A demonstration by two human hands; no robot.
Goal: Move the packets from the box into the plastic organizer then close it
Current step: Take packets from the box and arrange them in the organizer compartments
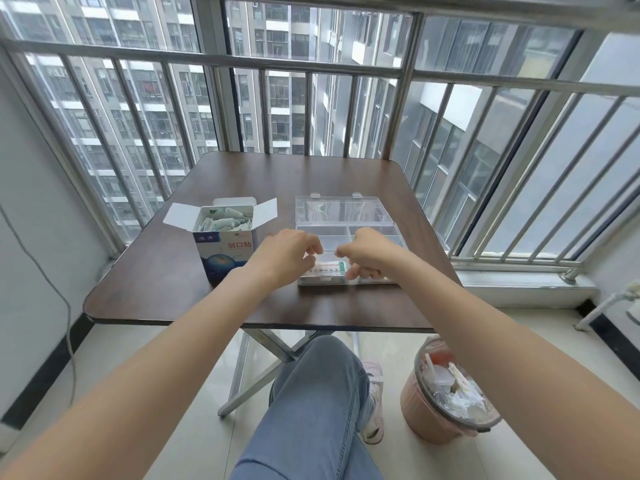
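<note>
At frame center, the left hand point(289, 252) and right hand point(369, 252) hold packets point(329, 266) over the near left compartment of the open plastic organizer point(346, 216). The open box point(225, 242) stands left of it on the table point(156, 271).

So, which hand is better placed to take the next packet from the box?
Left. The left hand is beside the open box, which stands left of the organizer. The right hand is over the organizer's right part, farther away.
</note>
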